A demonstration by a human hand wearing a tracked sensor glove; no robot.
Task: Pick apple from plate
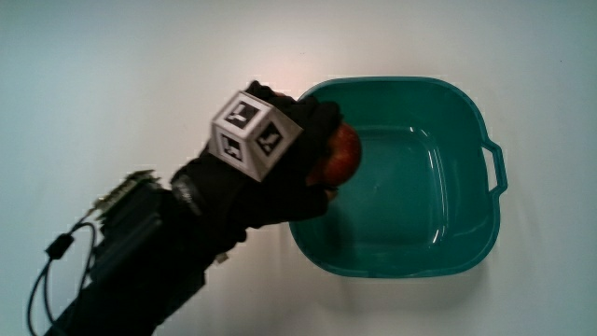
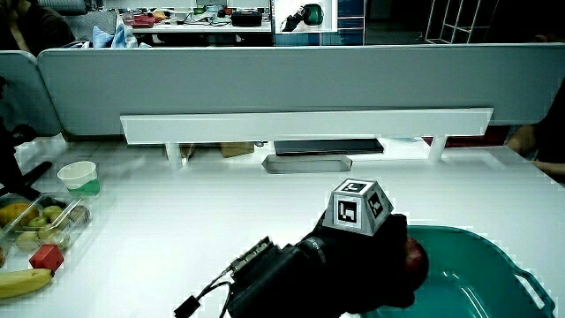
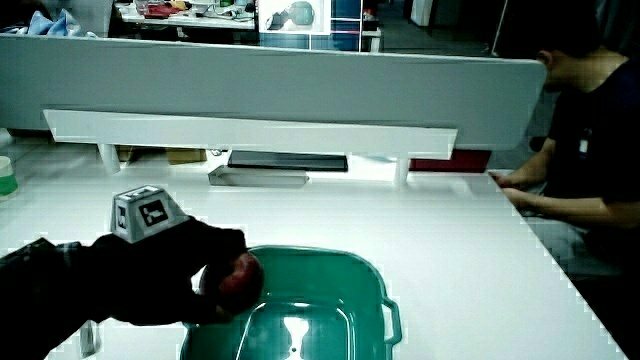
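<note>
Over the rim of the teal basin, the hand is curled around a red apple, fingers wrapped over its upper side, so that only part of the fruit shows past the glove. Apple is gripped, held above the basin's inner edge at the side where the forearm comes in; in both side views it sits clear of the basin floor. Patterned cube rides on the back of the hand, tilted. Forearm carries a small dark module with a cable looping off it. Basin is rectangular with rounded corners and a handle on the side away from the hand; its inside looks wet or glossy. It rests on the white desk. In a side view, a clear tray of fruit, a banana, a red block and a paper cup stand well apart from the basin. A low grey partition closes the desk, with a white shelf along it.
</note>
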